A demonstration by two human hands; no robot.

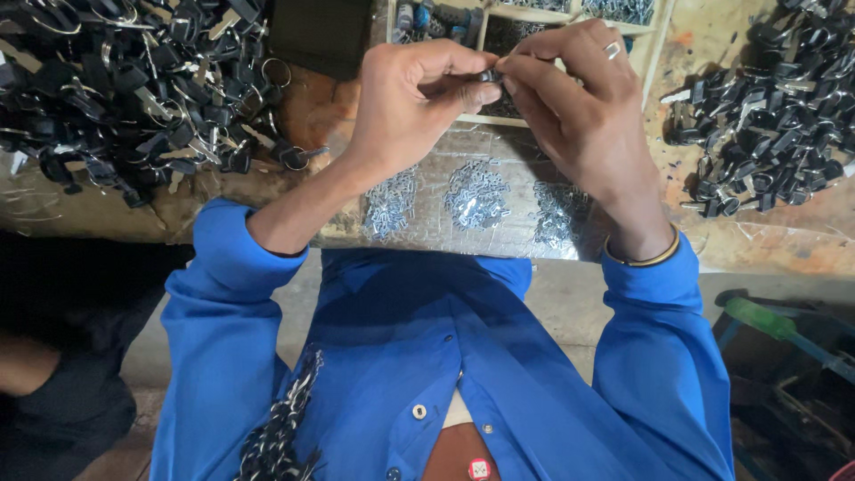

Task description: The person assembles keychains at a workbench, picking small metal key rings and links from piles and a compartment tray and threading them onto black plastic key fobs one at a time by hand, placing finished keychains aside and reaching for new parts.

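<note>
Looking down from the head camera: nearest, blue shirt [499, 356] with sleeves [218, 294] running up toward the desk [766, 232]. Gold-coloured bangle [643, 260] on the right wrist, just above the cuff.

Beyond the shirt, on a shiny foil-like sheet [499, 147] at the desk edge, three small heaps of tiny silver metal pieces [476, 196], side by side, directly below the hands.

Above these heaps, both hands raised and meeting. Left hand [405, 98] and right hand [579, 107] pinching together one small dark part [488, 77], held in the air, not resting on the desk. Grip of the left hand: thumb and fingers closed on the dark part from the left. Grip of the right hand: fingertips [512, 85] closed on the same part from the right. Silver ring [613, 50] on one right finger. Exact shape of the part not clear, mostly hidden by the fingers.

Left of the hands, large pile of black-headed keys with rings [134, 89], well apart from the heaps. Right of the hands, second pile of the same black keys [770, 116]. Behind the hands, wooden tray with compartments [525, 18], holding small metal bits. Just left of the tray, dark flat thing [321, 36], kind not clear.
</note>
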